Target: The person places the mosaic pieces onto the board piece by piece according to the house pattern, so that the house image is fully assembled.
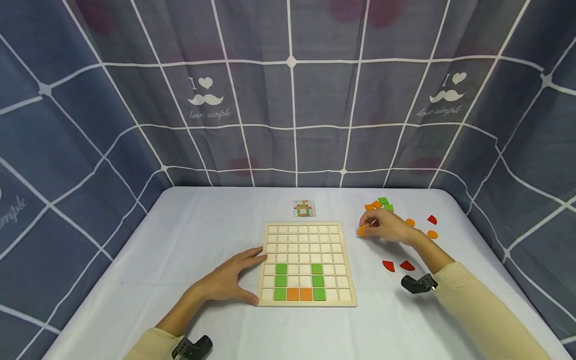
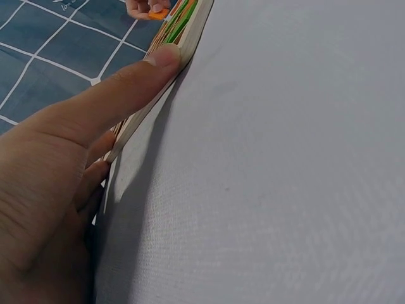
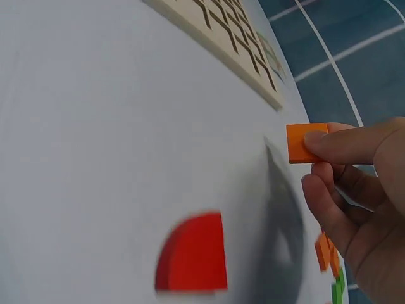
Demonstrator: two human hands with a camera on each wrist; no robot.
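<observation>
My right hand pinches an orange square tile between thumb and fingers, raised above the table to the right of the board. A wooden grid board lies flat in the middle of the table. Green square tiles fill two short columns in its lower rows, and two orange square tiles sit between them in the bottom row. My left hand rests at the board's left side, its thumb at the lower left corner and its extended fingers touching the left edge.
Behind the board lies a small printed pattern card. Loose orange tiles and green tiles lie beyond my right hand. Orange round pieces and red quarter-circle pieces are scattered around the right forearm. A grid-patterned curtain surrounds the white-covered table.
</observation>
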